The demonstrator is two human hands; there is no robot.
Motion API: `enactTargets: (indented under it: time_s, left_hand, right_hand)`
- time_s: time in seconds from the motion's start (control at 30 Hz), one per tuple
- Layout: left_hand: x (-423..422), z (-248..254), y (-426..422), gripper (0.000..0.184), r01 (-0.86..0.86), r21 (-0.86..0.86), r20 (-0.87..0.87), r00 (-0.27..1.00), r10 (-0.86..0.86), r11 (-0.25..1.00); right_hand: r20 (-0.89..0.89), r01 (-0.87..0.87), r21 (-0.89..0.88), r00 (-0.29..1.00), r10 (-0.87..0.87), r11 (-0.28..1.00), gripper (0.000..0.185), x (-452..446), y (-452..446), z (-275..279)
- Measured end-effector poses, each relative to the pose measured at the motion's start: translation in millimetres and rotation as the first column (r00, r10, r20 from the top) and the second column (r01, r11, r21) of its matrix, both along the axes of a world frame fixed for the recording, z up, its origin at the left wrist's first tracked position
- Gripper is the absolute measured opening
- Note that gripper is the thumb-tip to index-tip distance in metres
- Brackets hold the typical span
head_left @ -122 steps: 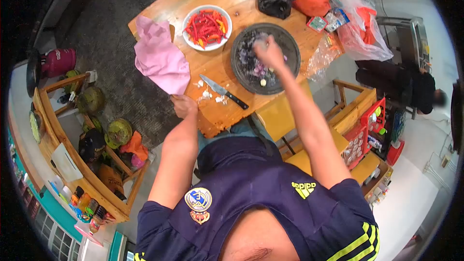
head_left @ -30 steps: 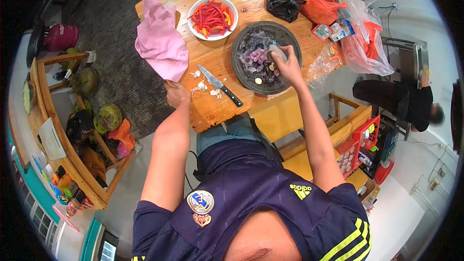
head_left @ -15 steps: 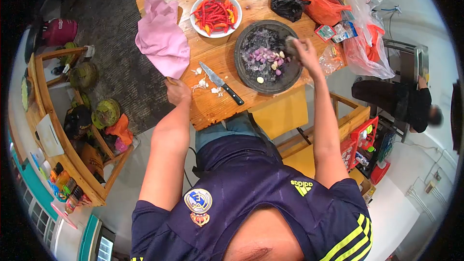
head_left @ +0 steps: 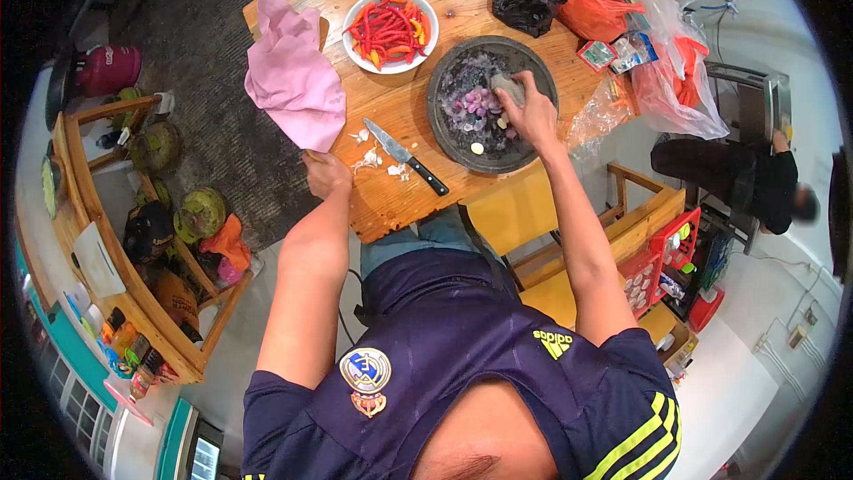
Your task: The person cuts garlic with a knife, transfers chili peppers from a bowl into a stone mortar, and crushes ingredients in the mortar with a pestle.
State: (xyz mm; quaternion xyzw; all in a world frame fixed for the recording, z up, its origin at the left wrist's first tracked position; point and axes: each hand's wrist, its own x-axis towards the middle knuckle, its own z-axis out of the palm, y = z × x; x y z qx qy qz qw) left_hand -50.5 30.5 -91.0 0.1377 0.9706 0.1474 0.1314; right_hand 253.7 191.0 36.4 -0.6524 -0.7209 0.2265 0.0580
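My right hand [head_left: 531, 116] is closed round a grey stone pestle [head_left: 507, 89] over the wide stone mortar [head_left: 453, 144]. Peeled shallots [head_left: 478, 103] and a few pale garlic cloves [head_left: 477, 148] lie in the bowl beside the pestle, some of them under my hand. My left hand [head_left: 327, 175] grips the left edge of the wooden table [head_left: 391, 213], its fingers partly hidden. Just beyond it hangs a pink cloth [head_left: 296, 80]. Between my hands lies a black-handled kitchen knife [head_left: 404, 156], with garlic peelings [head_left: 366, 159] next to its blade.
A white bowl [head_left: 348, 43] of red chillies stands behind the knife. At the back right are a black plastic bag [head_left: 526, 4], an orange bag [head_left: 582, 0] and clear bags [head_left: 684, 107]. A yellow chair [head_left: 506, 213] touches my side of the table. Another person [head_left: 755, 178] is at the right.
My right hand has moved left with the pestle, from the mortar's right rim to over the shallots. My left hand stays on the table edge.
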Motion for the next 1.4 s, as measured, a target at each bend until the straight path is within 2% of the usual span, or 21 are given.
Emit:
enactTargets:
  time_s: [0.07,0.2,0.27,0.37,0.47,0.67,0.87,0.97,1.17,1.2,1.33,1.4]
  left_hand:
    - [-1.8,-4.2,-0.6,0.044,-0.002,-0.022,0.015,1.000,0.003,1.000]
    - [1.7,24.3,9.0,0.044,-0.005,-0.108,0.065,0.998,0.012,0.994]
    - [0.9,21.0,7.6,0.044,-0.008,-0.105,0.067,0.998,0.016,0.994]
    - [1.6,20.4,7.6,0.044,-0.006,-0.104,0.061,0.998,0.012,0.995]
    - [0.2,19.3,7.3,0.044,-0.005,-0.098,0.054,0.998,0.010,0.995]
    - [1.5,20.5,7.2,0.045,-0.005,-0.091,0.047,0.999,0.009,0.996]
    - [1.7,25.1,9.4,0.045,-0.016,-0.117,0.061,0.998,0.024,0.993]
    - [0.8,18.9,7.2,0.045,-0.010,-0.110,0.050,0.999,0.015,0.994]
    - [-0.2,16.1,5.3,0.045,-0.010,-0.094,0.030,0.999,0.013,0.995]
    - [1.0,16.0,5.2,0.045,-0.008,-0.095,0.031,0.999,0.011,0.995]
    - [2.7,22.2,7.6,0.045,-0.013,-0.092,0.041,0.999,0.017,0.996]
    - [1.1,16.6,5.9,0.046,-0.001,-0.100,0.016,1.000,0.003,0.995]
  right_hand:
    - [0.073,-0.114,0.079,0.991,0.108,0.990,0.040,-2.2,4.0,-5.9]
    - [0.092,-0.226,0.030,0.971,0.223,0.974,0.039,4.0,15.8,-5.1]
    - [0.048,-0.313,0.033,0.949,0.311,0.949,0.040,11.8,18.8,1.3]
    - [0.120,-0.337,-0.074,0.931,0.344,0.938,0.043,26.3,17.5,10.1]
    - [0.107,-0.343,0.053,0.936,0.336,0.938,0.044,42.4,9.7,5.7]
    - [0.046,-0.229,0.157,0.973,0.225,0.961,0.046,43.9,-4.4,4.6]
    - [0.026,-0.177,0.121,0.984,0.176,0.977,0.048,49.2,-8.0,7.0]
    - [0.042,-0.160,0.198,0.987,0.154,0.967,0.055,52.1,-14.1,3.6]
    - [0.054,-0.070,0.454,0.997,0.050,0.888,0.032,49.2,-40.8,-4.3]
    - [0.048,-0.058,0.406,0.998,0.042,0.912,0.026,44.1,-50.9,-4.6]
    - [0.098,-0.015,0.251,0.995,-0.010,0.968,0.028,38.7,-74.8,-22.1]
    - [0.124,-0.028,0.284,0.992,-0.008,0.958,0.026,38.4,-75.5,-27.6]
